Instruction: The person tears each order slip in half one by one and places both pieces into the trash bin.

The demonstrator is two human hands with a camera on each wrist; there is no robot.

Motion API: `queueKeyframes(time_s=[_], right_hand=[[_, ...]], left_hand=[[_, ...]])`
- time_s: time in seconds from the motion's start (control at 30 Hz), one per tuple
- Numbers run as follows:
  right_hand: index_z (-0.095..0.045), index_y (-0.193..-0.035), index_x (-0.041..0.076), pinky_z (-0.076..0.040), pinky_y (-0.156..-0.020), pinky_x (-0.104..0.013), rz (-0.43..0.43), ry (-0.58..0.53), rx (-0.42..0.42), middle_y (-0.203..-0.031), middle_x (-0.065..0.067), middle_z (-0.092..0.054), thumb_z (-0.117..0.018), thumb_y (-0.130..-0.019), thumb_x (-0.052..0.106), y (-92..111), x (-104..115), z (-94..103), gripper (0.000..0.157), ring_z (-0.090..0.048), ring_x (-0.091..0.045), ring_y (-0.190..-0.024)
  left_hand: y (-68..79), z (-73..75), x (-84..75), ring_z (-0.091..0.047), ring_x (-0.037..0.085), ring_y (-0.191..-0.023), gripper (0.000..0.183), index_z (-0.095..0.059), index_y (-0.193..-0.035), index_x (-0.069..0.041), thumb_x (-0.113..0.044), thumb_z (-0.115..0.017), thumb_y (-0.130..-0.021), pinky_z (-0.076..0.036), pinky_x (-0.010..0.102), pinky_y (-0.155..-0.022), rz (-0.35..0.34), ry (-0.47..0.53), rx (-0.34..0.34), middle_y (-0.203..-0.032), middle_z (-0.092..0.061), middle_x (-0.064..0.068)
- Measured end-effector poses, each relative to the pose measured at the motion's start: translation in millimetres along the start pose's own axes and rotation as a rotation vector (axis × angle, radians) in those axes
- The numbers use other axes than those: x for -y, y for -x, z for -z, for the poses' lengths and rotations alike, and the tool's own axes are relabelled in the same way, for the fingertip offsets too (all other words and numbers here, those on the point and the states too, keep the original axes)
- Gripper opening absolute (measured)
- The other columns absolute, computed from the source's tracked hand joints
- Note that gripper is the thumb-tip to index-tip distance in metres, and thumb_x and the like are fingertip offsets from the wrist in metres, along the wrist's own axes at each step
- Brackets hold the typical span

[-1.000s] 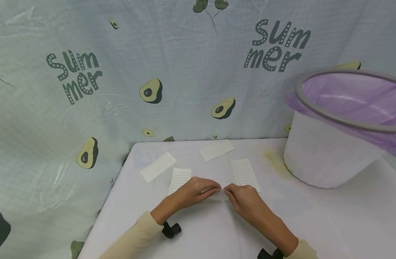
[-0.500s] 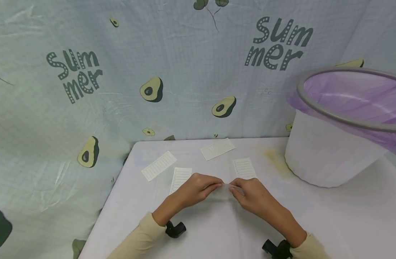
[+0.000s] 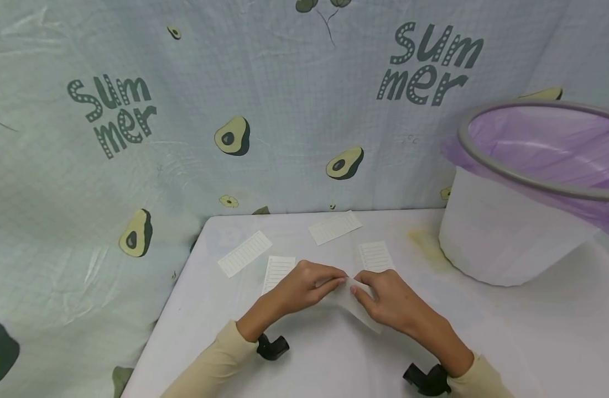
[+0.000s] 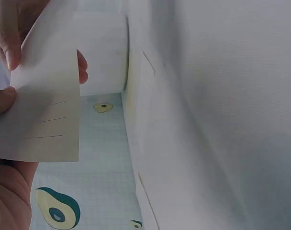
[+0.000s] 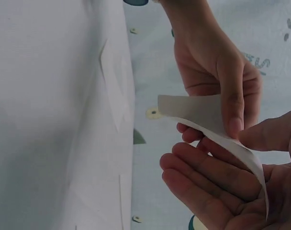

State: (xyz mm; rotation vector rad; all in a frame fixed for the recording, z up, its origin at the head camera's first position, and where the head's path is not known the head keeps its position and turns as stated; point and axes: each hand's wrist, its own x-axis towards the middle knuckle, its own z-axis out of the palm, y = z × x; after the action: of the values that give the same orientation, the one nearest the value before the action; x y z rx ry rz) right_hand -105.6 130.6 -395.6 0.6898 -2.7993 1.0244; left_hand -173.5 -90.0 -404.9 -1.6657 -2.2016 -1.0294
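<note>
Between both hands, above the table, is a slip of white paper [image 3: 360, 310], its tail angling down beneath the right hand. The left hand [image 3: 306, 287] pinches it at its upper edge between thumb and fingers. From the other side the right hand [image 3: 391, 301] pinches the same edge close by. The left wrist view shows a few printed lines on the slip [image 4: 45, 96], with the left thumb [image 4: 3, 100] against it. In the right wrist view the slip [image 5: 193, 109] bends in a curve, and the right hand's other fingers [image 5: 207, 179] extend beneath it.
Several lined paper slips lie on the white table [image 3: 314, 365], among them one at the left [image 3: 245, 253] and one at the back [image 3: 335, 227]. A large bin [image 3: 503, 237] with a purple liner stands at the right. A patterned curtain [image 3: 284, 99] hangs behind.
The hands have moved slightly away from the body, and the gap between their fingertips has widened a little. The held slip has tilted, so more of its face shows below the right hand.
</note>
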Motion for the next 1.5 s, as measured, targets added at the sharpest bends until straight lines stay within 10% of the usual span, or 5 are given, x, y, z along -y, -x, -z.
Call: queueKeyframes(time_s=[0.47,0.7,1.07,1.5], right_hand=[[-0.076,-0.097,0.002,-0.037,-0.047,-0.019,0.147,0.043,-0.134,-0.057,0.015,-0.048,-0.066,-0.099,0.008,-4.5,-1.4,12.3,0.012,-0.036,0.004,-0.051],[-0.076,-0.099,0.003,-0.044,-0.052,-0.019,0.169,0.087,-0.154,-0.068,0.008,-0.066,-0.068,-0.098,0.009,-4.3,-2.8,18.9,0.011,-0.047,0.003,-0.056],[-0.075,-0.097,0.013,-0.061,-0.074,-0.039,0.128,0.063,-0.364,-0.090,0.004,-0.077,-0.079,-0.090,0.013,-0.7,-2.2,28.2,0.008,-0.074,-0.014,-0.083],[-0.077,-0.096,0.012,-0.061,-0.071,-0.036,0.222,0.044,-0.436,-0.090,0.005,-0.077,-0.082,-0.085,0.006,-4.9,-1.5,35.4,0.013,-0.074,-0.012,-0.082]], left_hand=[[-9.4,-9.5,-11.4,-0.075,0.010,-0.092,0.013,-0.079,-0.103,-0.002,-0.003,-0.076,-0.090,-0.057,0.018,-0.078,0.076,0.080,-0.210,-0.098,-0.078,0.005],[-14.3,-20.0,-21.6,-0.075,0.015,-0.094,0.014,-0.080,-0.103,-0.003,-0.005,-0.076,-0.090,-0.060,0.027,-0.082,0.208,0.236,-0.366,-0.100,-0.078,0.006],[-27.6,-17.9,-31.1,-0.074,0.013,-0.097,0.013,-0.081,-0.102,-0.006,-0.014,-0.075,-0.094,-0.060,0.033,-0.084,0.376,0.312,-0.411,-0.100,-0.079,0.004],[-32.9,-15.5,-31.4,-0.074,0.013,-0.100,0.016,-0.080,-0.105,-0.004,-0.014,-0.075,-0.094,-0.060,0.033,-0.086,0.353,0.351,-0.435,-0.101,-0.078,0.003]])
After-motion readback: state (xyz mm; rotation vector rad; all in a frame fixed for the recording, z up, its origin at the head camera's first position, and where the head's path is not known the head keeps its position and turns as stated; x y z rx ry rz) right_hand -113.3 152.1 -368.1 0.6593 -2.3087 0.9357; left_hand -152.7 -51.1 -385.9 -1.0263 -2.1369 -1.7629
